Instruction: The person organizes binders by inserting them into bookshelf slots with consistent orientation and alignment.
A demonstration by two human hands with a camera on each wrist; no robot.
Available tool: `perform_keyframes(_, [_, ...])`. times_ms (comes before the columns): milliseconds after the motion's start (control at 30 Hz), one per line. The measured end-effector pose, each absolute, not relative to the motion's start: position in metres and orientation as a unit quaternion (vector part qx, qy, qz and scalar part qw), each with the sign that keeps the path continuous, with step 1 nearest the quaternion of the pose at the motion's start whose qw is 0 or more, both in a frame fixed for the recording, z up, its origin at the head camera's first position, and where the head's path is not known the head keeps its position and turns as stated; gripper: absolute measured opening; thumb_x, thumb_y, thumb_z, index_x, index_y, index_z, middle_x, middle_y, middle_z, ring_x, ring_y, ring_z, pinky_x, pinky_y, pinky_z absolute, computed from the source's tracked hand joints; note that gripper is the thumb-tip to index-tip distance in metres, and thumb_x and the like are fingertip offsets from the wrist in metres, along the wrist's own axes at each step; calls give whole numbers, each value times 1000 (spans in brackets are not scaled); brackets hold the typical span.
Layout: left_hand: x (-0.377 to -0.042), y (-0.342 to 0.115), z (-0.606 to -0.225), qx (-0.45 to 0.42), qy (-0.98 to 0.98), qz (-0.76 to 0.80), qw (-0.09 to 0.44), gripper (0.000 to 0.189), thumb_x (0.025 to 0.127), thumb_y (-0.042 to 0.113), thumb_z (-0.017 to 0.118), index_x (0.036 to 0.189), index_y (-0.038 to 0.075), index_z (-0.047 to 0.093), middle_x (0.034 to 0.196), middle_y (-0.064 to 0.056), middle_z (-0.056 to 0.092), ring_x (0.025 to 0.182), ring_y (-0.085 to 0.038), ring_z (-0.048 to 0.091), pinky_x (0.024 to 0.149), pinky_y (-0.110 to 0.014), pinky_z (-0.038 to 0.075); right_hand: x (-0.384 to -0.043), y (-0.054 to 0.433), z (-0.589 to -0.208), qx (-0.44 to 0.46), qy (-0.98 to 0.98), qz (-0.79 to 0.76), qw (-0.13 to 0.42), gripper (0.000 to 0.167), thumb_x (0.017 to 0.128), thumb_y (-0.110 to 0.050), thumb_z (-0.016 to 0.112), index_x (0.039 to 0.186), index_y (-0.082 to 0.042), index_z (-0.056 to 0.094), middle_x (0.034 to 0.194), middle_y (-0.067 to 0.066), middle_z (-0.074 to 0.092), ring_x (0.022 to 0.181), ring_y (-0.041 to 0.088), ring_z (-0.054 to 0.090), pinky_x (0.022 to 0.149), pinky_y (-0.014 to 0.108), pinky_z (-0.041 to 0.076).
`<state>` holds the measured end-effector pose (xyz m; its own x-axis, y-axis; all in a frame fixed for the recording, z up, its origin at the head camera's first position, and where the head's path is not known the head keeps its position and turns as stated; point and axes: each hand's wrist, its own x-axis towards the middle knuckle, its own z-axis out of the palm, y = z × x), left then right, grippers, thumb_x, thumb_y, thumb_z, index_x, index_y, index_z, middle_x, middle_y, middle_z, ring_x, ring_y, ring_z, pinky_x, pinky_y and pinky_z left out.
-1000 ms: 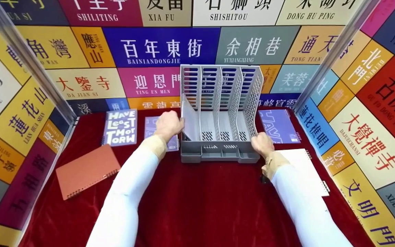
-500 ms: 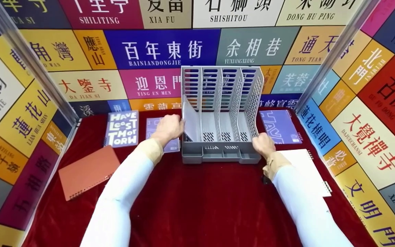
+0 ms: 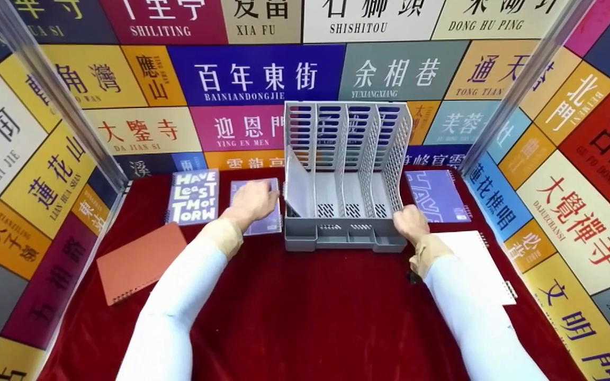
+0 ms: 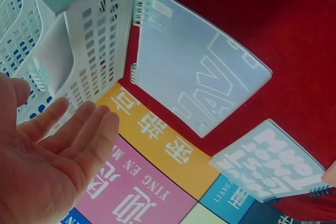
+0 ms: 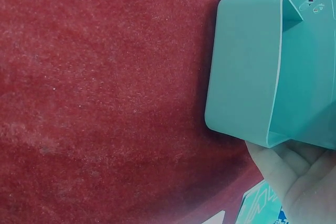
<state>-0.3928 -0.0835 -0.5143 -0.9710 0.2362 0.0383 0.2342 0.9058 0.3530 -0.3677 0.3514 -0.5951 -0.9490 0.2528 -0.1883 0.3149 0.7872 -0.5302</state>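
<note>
A grey file rack (image 3: 344, 227) with several upright slots stands against the back wall. In its leftmost slot leans a thin pale notebook (image 3: 298, 185). My left hand (image 3: 254, 203) is just left of the rack, above a purple spiral notebook (image 3: 265, 226). The left wrist view shows that hand (image 4: 58, 156) with its fingers loosely bent and nothing in them, apart from the rack's perforated side (image 4: 97, 35). My right hand (image 3: 411, 222) holds the rack's front right corner. In the right wrist view its fingers (image 5: 278, 169) lie against the rack's side wall, partly hidden.
On the red cloth (image 3: 305, 317) at left lie a notebook with white lettering (image 3: 195, 197) and an orange spiral notebook (image 3: 141, 262). At right are another purple notebook (image 3: 436, 196) and a white spiral notebook (image 3: 477, 264). Printed panels (image 3: 257, 74) wall the back and sides.
My left hand has let go at the rack's left side and drawn back leftward over the purple notebook. The right hand stays at the rack's corner; the head view shifts slightly.
</note>
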Motion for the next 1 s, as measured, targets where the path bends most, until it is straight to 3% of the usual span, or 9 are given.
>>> perform_keyframes(200, [-390, -105, -515, 102, 982, 159, 11, 47, 112, 42, 58, 137, 4, 71, 140, -26, 76, 130, -48, 73, 112, -62, 60, -367, 352, -593, 145, 948, -278, 51, 51, 101, -24, 40, 127, 8, 69, 140, 35, 71, 131, 52, 68, 113, 65, 55])
perform_keyframes(500, [-392, -134, -520, 103, 984, 148, -6, 50, 111, 38, 56, 134, -4, 71, 135, -33, 75, 129, -53, 72, 115, -62, 57, -366, 354, -591, 138, 951, -271, 50, 49, 101, -22, 40, 123, 10, 71, 139, 36, 70, 131, 54, 68, 112, 65, 56])
perform_keyframes(733, [-390, -154, -519, 81, 985, 147, 29, 58, 111, 42, 58, 147, -4, 64, 142, -33, 72, 134, -53, 70, 117, -63, 56, -367, 353, -594, 144, 949, -276, 51, 53, 101, -24, 39, 128, 10, 69, 141, 36, 70, 132, 54, 67, 114, 66, 55])
perform_keyframes(1000, [-383, -182, -521, 74, 987, 135, 35, 54, 109, 41, 63, 137, -5, 66, 135, -36, 73, 128, -56, 71, 111, -67, 58, -366, 350, -591, 142, 947, -283, 59, 54, 102, -23, 40, 133, 11, 67, 142, 36, 69, 134, 54, 66, 117, 66, 54])
